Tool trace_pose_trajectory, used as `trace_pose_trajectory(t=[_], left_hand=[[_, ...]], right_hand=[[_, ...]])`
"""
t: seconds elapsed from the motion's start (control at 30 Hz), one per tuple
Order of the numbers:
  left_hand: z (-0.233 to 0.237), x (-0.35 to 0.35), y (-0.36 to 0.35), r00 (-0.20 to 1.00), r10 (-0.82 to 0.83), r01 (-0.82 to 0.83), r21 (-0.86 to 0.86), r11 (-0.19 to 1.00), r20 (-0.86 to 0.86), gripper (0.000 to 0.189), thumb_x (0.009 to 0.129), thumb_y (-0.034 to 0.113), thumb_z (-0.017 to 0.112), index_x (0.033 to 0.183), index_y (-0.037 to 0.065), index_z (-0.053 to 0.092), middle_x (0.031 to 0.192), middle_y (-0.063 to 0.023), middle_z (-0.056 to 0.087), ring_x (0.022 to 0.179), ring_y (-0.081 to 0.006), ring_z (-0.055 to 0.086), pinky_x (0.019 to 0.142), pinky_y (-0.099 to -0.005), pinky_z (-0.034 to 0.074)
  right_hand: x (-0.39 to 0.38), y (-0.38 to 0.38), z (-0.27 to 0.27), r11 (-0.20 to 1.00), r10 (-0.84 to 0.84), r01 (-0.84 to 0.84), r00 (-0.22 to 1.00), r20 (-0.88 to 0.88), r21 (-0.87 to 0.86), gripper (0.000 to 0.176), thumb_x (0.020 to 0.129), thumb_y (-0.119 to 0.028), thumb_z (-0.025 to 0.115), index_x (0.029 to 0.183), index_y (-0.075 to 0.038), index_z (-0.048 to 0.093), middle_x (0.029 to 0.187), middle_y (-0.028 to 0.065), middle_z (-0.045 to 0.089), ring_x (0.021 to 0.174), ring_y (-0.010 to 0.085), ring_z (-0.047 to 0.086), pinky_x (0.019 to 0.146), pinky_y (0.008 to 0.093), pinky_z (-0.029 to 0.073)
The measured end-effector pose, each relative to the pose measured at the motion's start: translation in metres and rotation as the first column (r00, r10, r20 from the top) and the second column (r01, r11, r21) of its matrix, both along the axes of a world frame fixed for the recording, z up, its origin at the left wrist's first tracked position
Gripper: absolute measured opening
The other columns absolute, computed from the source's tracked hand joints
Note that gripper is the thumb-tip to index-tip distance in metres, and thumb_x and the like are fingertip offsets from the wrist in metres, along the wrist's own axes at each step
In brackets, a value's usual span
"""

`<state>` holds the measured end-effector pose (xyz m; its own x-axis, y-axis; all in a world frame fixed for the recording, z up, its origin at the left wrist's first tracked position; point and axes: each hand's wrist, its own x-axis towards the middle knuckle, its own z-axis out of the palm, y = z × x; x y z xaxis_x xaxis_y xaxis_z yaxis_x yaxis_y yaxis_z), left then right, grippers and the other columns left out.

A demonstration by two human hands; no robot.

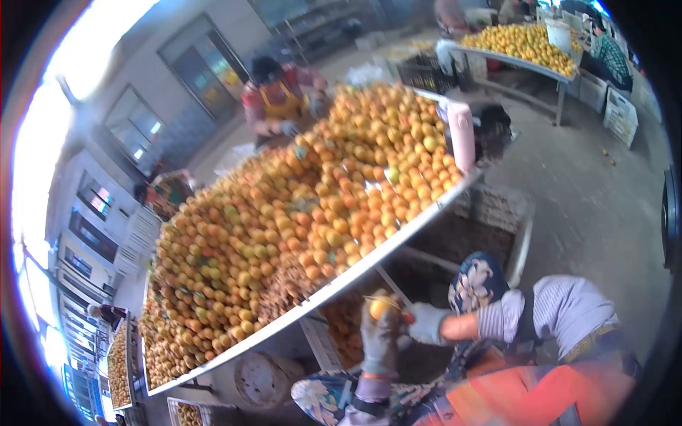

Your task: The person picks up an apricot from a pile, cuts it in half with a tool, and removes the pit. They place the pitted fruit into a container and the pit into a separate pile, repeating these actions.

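Note:
My left hand (381,342), in a grey glove, is closed around a yellow-orange apricot (381,308) below the table's near edge. A thin curved line shows on top of this fruit, too small to make out. Close beside it, my right hand (428,324), also gloved in grey, has its fingers curled round something with a small red part (408,317). The rest of that thing is hidden in the glove. Both hands are over my lap, above patterned dark trousers (476,284).
A white-rimmed table (387,261) bears a large heap of apricots (341,177) and brown pieces (284,287). A pink bottle (462,135) stands at its corner. Below are a crate (522,245) and a bucket (261,380). A person (273,103) works opposite; others are farther back.

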<state>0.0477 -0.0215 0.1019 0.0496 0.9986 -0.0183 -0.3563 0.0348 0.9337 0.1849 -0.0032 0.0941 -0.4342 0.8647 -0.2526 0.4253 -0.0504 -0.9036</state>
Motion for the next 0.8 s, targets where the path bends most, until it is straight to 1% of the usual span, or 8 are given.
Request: trace_pose_trajectory(t=[0.07, 0.13, 0.2, 0.33, 0.47, 0.6, 0.73, 0.8], left_hand=[[-0.018, 0.008, 0.005, 0.994, 0.066, -0.068, 0.018, 0.997, 0.092, 0.058, 0.092, 0.043, 0.059, 0.133, 0.005, 0.042, 0.112, -0.01, 0.061, 0.081, -0.013, 0.061, 0.072, -0.0253, 0.052], [-0.031, -0.005, 0.009, 0.996, 0.057, -0.061, -0.067, 0.996, -0.062, 0.06, 0.093, 0.046, 0.054, 0.134, 0.005, 0.041, 0.114, -0.0106, 0.061, 0.083, -0.0143, 0.062, 0.073, -0.0269, 0.052], [-0.023, -0.009, 0.001, 1.0, 0.014, -0.011, -0.132, 0.991, 0.019, 0.059, 0.094, 0.046, 0.054, 0.135, 0.006, 0.039, 0.113, -0.0099, 0.06, 0.087, -0.0148, 0.061, 0.074, -0.0277, 0.052], [-0.037, -0.031, 0.008, 0.992, -0.125, 0.124, -0.039, 0.992, -0.016, 0.054, 0.094, 0.031, 0.06, 0.136, 0.007, 0.036, 0.113, -0.0121, 0.06, 0.091, -0.0176, 0.063, 0.08, -0.0311, 0.055], [-0.017, -0.018, 0.012, 0.998, -0.002, 0.006, 0.065, 0.998, -0.06, 0.037, 0.093, 0.032, 0.061, 0.12, 0.01, 0.05, 0.094, -0.0038, 0.063, 0.074, -0.0125, 0.062, 0.056, -0.0224, 0.048], [-0.006, -0.002, 0.01, 0.998, 0.026, -0.023, 0.064, 0.998, -0.052, 0.051, 0.094, 0.041, 0.057, 0.129, 0.007, 0.043, 0.105, -0.006, 0.059, 0.084, -0.0125, 0.059, 0.071, -0.0278, 0.052], [-0.007, 0.008, 0.006, 0.991, 0.118, -0.121, -0.049, 0.991, -0.064, 0.04, 0.095, 0.037, 0.056, 0.119, 0.006, 0.051, 0.1, -0.0056, 0.063, 0.075, -0.01, 0.057, 0.068, -0.0245, 0.05], [-0.031, -0.01, 0.004, 0.99, 0.084, -0.094, -0.09, 0.991, -0.114, 0.039, 0.095, 0.037, 0.056, 0.118, 0.006, 0.052, 0.104, -0.0066, 0.064, 0.08, -0.0103, 0.059, 0.072, -0.0254, 0.051]], right_hand=[[-0.026, -0.007, -0.024, 0.961, -0.226, 0.245, 0.964, -0.142, 0.127, 0.029, 0.086, -0.031, 0.055, 0.089, -0.004, 0.066, 0.078, 0.0167, 0.067, 0.073, 0.0267, 0.063, 0.069, 0.0387, 0.049], [-0.042, -0.009, -0.057, 0.969, -0.204, 0.223, 0.965, -0.166, 0.103, 0.037, 0.087, -0.04, 0.052, 0.09, -0.006, 0.066, 0.078, 0.0128, 0.067, 0.071, 0.0241, 0.063, 0.067, 0.0375, 0.048], [-0.038, -0.006, -0.053, 0.947, -0.113, 0.073, 0.987, -0.112, -0.312, 0.034, 0.088, -0.038, 0.053, 0.092, -0.007, 0.066, 0.077, 0.0083, 0.066, 0.069, 0.0203, 0.062, 0.063, 0.0351, 0.047], [-0.018, -0.001, -0.017, 0.984, -0.026, 0.005, 0.993, -0.117, -0.176, 0.023, 0.087, -0.031, 0.058, 0.09, -0.009, 0.066, 0.065, 0.0035, 0.06, 0.057, 0.0169, 0.056, 0.053, 0.0322, 0.042], [-0.014, 0.017, -0.01, 0.978, 0.001, 0.015, 0.997, 0.077, -0.21, 0.015, 0.076, -0.022, 0.067, 0.086, -0.011, 0.067, 0.067, 0.0071, 0.063, 0.055, 0.0187, 0.057, 0.048, 0.0332, 0.041], [-0.018, 0.01, -0.006, 0.991, -0.132, 0.132, 0.991, 0.006, -0.002, 0.027, 0.081, -0.029, 0.062, 0.096, -0.007, 0.068, 0.084, 0.0126, 0.069, 0.082, 0.0298, 0.066, 0.075, 0.0376, 0.05], [-0.058, 0.006, -0.072, 0.931, -0.341, 0.354, 0.93, -0.134, 0.09, 0.032, 0.085, -0.034, 0.056, 0.097, -0.006, 0.068, 0.087, 0.0164, 0.069, 0.088, 0.0332, 0.066, 0.076, 0.0398, 0.05], [-0.042, -0.003, -0.047, 0.963, -0.173, 0.15, 0.981, -0.086, -0.223, 0.028, 0.083, -0.03, 0.059, 0.093, -0.006, 0.067, 0.082, 0.0171, 0.068, 0.083, 0.0311, 0.067, 0.071, 0.0394, 0.05]])
